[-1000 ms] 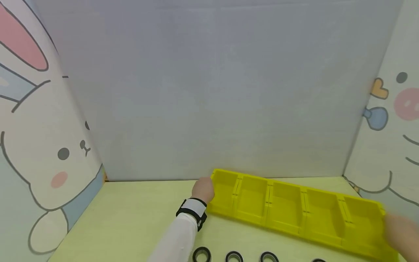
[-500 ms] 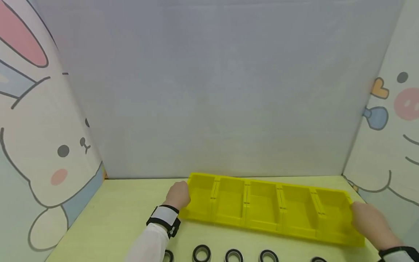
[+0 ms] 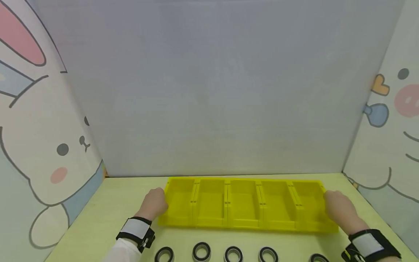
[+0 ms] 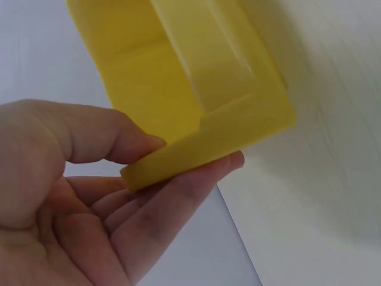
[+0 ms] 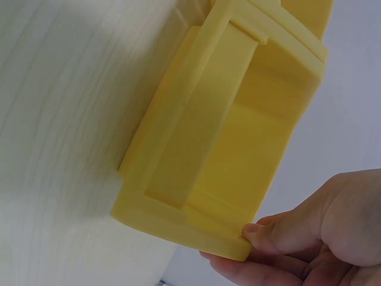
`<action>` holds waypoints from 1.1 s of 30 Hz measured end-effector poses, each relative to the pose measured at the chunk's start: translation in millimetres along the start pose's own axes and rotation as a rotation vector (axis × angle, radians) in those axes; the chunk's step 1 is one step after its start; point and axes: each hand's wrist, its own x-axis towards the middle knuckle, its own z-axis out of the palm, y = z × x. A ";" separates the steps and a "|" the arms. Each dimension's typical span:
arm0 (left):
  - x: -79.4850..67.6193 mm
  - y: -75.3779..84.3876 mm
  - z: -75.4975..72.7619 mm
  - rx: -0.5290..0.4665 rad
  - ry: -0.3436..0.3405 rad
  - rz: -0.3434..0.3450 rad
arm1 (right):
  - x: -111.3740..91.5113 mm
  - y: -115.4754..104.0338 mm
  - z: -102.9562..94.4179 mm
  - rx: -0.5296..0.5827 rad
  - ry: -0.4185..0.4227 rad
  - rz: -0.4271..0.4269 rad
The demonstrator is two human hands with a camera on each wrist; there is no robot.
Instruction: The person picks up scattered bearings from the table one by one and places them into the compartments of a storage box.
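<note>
A row of joined yellow bins (image 3: pixel 243 224) with several compartments stretches between both hands near the back of the table. My left hand (image 3: pixel 153 203) pinches the wall at its left end; in the left wrist view the thumb lies inside the rim and the fingers (image 4: pixel 172 208) outside. At the opposite end my right hand (image 3: pixel 342 211) grips the outer wall, its thumb (image 5: pixel 262 235) over the rim in the right wrist view. The compartments that show hold nothing.
Several black-and-silver ring bearings, among them one bearing (image 3: pixel 201 251), lie in a row along the near side of the pale table (image 3: pixel 98 218). A grey wall (image 3: pixel 212 109) stands behind, with cartoon-printed panels (image 3: pixel 62 174) at both sides.
Both hands have moved the yellow bins to the left, and the row has turned from slanted to nearly parallel with the back wall. The bearings stay where they were.
</note>
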 end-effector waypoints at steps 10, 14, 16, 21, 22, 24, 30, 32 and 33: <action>-2.0 -23.7 -9.8 -0.049 -0.081 -0.002 | 7.9 -23.5 5.5 -0.053 0.041 -0.028; 1.4 -25.6 -13.6 -0.028 -0.132 0.005 | 7.9 -27.2 7.5 -0.063 0.049 -0.043; 3.6 -25.4 -16.3 -0.014 -0.160 0.015 | 7.5 -27.4 8.1 -0.067 0.044 -0.044; 11.6 -20.8 -23.6 0.009 -0.241 0.003 | 6.4 -18.4 5.7 -0.054 -0.010 -0.063; 14.1 -19.5 -24.5 0.010 -0.256 -0.005 | 5.9 -14.3 4.7 -0.038 -0.029 -0.066; 17.4 -18.6 -27.0 0.009 -0.283 -0.028 | 4.4 -7.2 1.9 -0.002 -0.066 -0.074; 24.1 -19.8 -29.4 0.000 -0.327 -0.115 | -27.7 8.7 -1.7 0.051 -0.089 -0.085; 24.2 -19.7 -28.9 0.009 -0.331 -0.121 | -44.6 12.6 3.4 0.033 -0.096 -0.091; 23.8 -19.1 -29.0 0.017 -0.332 -0.118 | -52.2 14.7 7.0 0.027 -0.115 -0.091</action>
